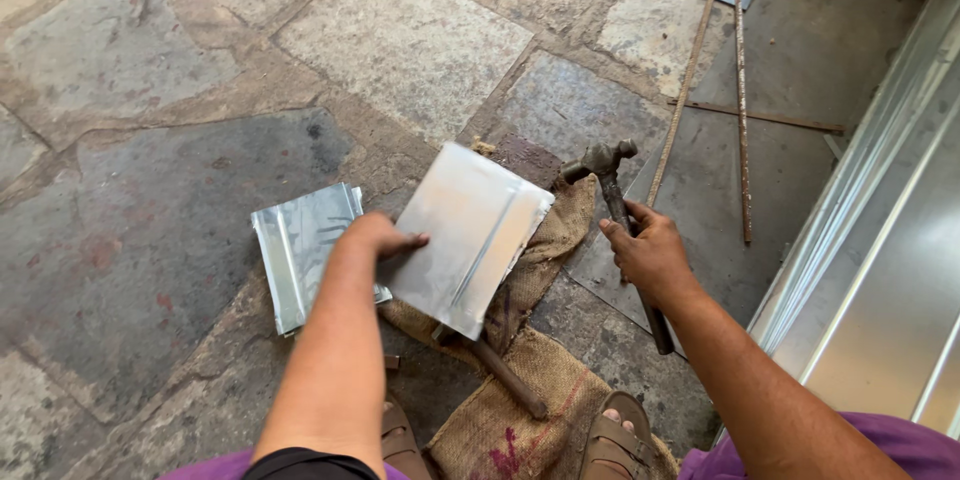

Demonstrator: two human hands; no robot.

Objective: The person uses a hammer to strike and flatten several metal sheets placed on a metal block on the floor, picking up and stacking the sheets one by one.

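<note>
Person is sitting on a stone floor point(150, 90), working sheet metal. Left hand point(378, 237) is pressing down on the left edge of a bent sheet point(470, 230), fingers curled and flat on it, pinning rather than gripping. The sheet is lying tilted on a sack point(520, 410), with a fold line running down its right part. A bar point(505, 375) is sticking out from under the sheet's lower edge, probably serving as the anvil. Right hand point(648, 252) is closed around the handle of a hammer point(620, 210), head up and lying just right of the sheet, not touching it.

Step in hand looks like positioning: sheet being steadied, hammer gripped but not yet raised. Next move would call for keeping the sheet pinned over the bar and bringing the hammer head onto the fold, clear of the left fingers.

More folded sheets point(300, 250) are lying just left of the left hand. Thin rods point(740, 90) are lying well apart at upper right. Sandalled feet point(615, 440) are resting on the sack.
</note>
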